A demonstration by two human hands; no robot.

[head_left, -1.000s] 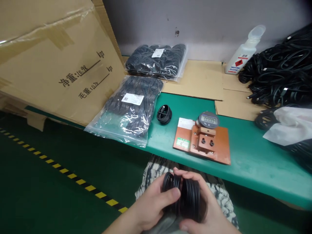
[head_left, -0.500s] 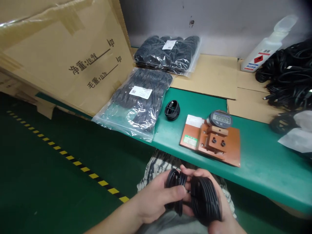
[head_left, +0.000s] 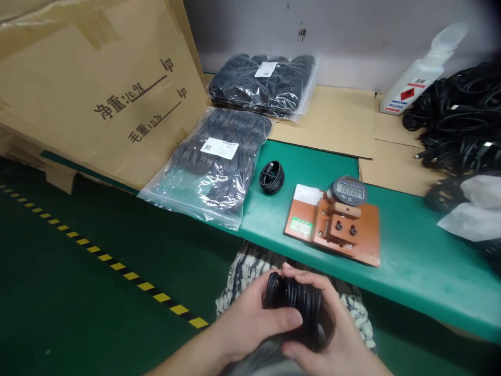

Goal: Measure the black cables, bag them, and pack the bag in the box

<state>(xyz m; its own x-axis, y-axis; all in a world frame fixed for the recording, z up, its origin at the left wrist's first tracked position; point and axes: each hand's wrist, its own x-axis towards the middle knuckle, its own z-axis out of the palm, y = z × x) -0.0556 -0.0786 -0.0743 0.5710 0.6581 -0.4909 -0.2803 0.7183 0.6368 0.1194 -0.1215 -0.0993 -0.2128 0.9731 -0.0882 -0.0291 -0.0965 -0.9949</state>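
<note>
Black coiled cables (head_left: 294,296) are pressed side by side between my two hands, above my lap and just short of the bench edge. My left hand (head_left: 260,318) grips the coils from the left, its thumb lying across their near side. Around their right side curl the fingers of my right hand (head_left: 332,324), with its thumb below. Part of the bundle is hidden behind my fingers. One more coiled cable (head_left: 272,177) lies alone on the green bench (head_left: 258,222), beside a clear bag of coiled cables (head_left: 219,172).
A digital gauge (head_left: 347,190) sits on an orange metal base (head_left: 368,230). Behind are another bag of cables (head_left: 262,86) and cardboard sheets (head_left: 332,120). A white bottle (head_left: 413,86) and loose black cables (head_left: 457,120) stand right. A large carton (head_left: 97,78) leans left.
My right hand has moved left, bringing its cable coils against those in my left hand. The two separate bunches are now together. The view has shifted slightly.
</note>
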